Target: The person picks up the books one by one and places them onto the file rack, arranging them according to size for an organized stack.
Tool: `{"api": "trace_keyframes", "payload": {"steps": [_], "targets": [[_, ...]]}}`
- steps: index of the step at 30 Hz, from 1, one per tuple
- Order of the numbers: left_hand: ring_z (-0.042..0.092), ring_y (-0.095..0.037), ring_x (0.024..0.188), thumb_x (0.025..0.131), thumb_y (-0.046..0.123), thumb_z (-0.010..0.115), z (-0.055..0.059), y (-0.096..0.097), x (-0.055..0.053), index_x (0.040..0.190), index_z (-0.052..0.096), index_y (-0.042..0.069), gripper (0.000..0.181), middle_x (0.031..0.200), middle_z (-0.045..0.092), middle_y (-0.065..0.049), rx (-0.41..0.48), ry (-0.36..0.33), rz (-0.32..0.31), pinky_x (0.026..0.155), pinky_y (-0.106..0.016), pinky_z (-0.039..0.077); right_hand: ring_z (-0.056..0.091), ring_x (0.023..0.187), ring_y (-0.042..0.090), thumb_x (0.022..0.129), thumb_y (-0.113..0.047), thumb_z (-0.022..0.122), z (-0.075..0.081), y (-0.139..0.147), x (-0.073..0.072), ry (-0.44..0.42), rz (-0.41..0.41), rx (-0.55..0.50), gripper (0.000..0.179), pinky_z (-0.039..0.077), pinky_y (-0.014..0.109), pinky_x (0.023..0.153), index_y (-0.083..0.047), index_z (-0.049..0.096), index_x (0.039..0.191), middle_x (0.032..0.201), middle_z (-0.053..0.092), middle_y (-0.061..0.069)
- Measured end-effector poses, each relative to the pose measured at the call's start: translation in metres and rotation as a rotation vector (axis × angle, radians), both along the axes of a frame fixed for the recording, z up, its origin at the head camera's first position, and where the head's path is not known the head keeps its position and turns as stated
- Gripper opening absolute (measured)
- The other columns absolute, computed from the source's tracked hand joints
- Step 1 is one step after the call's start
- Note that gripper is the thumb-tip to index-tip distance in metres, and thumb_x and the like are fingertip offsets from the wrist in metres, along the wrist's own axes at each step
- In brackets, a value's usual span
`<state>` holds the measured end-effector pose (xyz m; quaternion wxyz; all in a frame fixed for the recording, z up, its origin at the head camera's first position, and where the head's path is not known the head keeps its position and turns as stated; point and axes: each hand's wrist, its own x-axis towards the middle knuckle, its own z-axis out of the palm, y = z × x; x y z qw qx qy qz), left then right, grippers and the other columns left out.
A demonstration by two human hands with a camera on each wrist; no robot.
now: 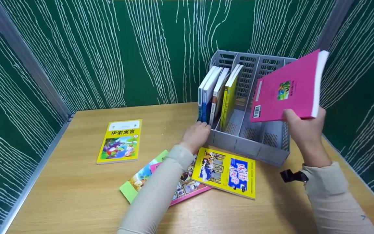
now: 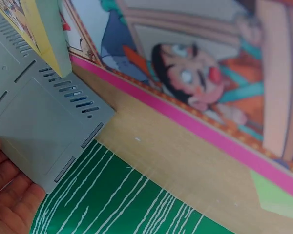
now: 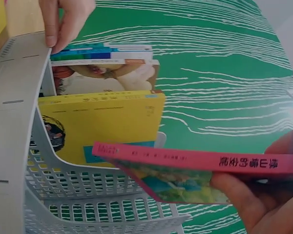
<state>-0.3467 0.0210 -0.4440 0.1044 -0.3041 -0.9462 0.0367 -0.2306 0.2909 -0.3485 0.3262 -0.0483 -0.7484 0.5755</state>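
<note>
My right hand [image 1: 308, 136] holds a pink book [image 1: 300, 74] by its lower edge, tilted above the right-hand compartments of a grey plastic book rack [image 1: 255, 150]. In the right wrist view, my thumb and fingers pinch the book near one end, with its pink spine [image 3: 195, 158] showing. My left hand [image 1: 196, 136] grips the rack's front left corner; the right wrist view shows its fingers over the rim. Several books [image 1: 203, 97] stand upright in the leftmost compartment. Beside them, yellow books [image 1: 229, 100] lean in the second one.
A yellow book [image 1: 120, 143] lies alone at left on the wooden table [image 1: 60, 182]. In front of the rack, another yellow book [image 1: 224, 172] overlaps a pink-edged book [image 1: 190, 191], with a green-edged book [image 1: 141, 178] beneath. Green panels [image 1: 86, 58] with white lines enclose the table.
</note>
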Motion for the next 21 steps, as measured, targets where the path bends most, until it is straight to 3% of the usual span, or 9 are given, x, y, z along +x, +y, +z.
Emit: {"api": "trace_keyframes", "payload": {"steps": [5,10,12,15,18,21], "targets": [[0.07,-0.019,0.106,0.113,0.021,0.06,0.002,-0.001,-0.002,0.134,0.074,0.013,0.027,0.124,0.077,-0.005,-0.005,-0.007,-0.004,0.104,-0.03,0.062,0.071,0.098,0.006,0.102,-0.002,0.057,-0.005,-0.012,-0.009,-0.014,-0.006,0.097,0.056,0.057,0.012,0.07,-0.008,0.055,0.158,0.152,0.067,0.013],[0.073,-0.02,0.107,0.115,0.019,0.056,0.004,-0.003,-0.003,0.134,0.075,0.012,0.028,0.124,0.079,-0.006,0.012,-0.038,-0.014,0.104,-0.032,0.062,0.073,0.115,0.02,0.105,-0.005,0.055,-0.008,-0.021,-0.02,-0.073,0.012,0.127,0.058,0.056,0.009,0.074,-0.01,0.049,0.162,0.158,0.062,0.01],[0.074,-0.02,0.107,0.115,0.018,0.055,0.005,-0.003,-0.003,0.133,0.076,0.012,0.028,0.124,0.079,-0.007,0.007,-0.036,-0.02,0.103,-0.032,0.063,0.071,0.126,0.027,0.105,-0.006,0.055,-0.01,-0.023,-0.025,-0.089,0.026,0.128,0.059,0.059,0.01,0.082,-0.01,0.047,0.163,0.159,0.061,0.01],[0.075,-0.02,0.107,0.115,0.017,0.055,0.005,-0.003,-0.004,0.131,0.076,0.012,0.027,0.124,0.08,-0.007,0.007,-0.04,-0.024,0.103,-0.033,0.063,0.068,0.134,0.033,0.106,-0.008,0.055,-0.014,-0.024,-0.033,-0.13,0.042,0.132,0.06,0.064,0.026,0.093,-0.009,0.043,0.165,0.162,0.058,0.013],[0.075,-0.02,0.107,0.115,0.018,0.055,0.006,-0.003,-0.003,0.131,0.076,0.012,0.027,0.124,0.08,-0.007,0.014,-0.051,-0.02,0.104,-0.033,0.062,0.064,0.14,0.039,0.107,-0.012,0.057,-0.019,-0.025,-0.042,-0.185,0.053,0.134,0.061,0.059,0.048,0.105,-0.007,0.041,0.166,0.163,0.055,0.017],[0.075,-0.02,0.107,0.115,0.018,0.055,0.006,-0.004,-0.003,0.132,0.076,0.012,0.027,0.124,0.08,-0.006,0.014,-0.053,-0.017,0.104,-0.033,0.062,0.063,0.14,0.043,0.107,-0.015,0.058,-0.026,-0.026,-0.051,-0.218,0.064,0.137,0.06,0.056,0.057,0.108,-0.005,0.043,0.165,0.162,0.056,0.02]]}}
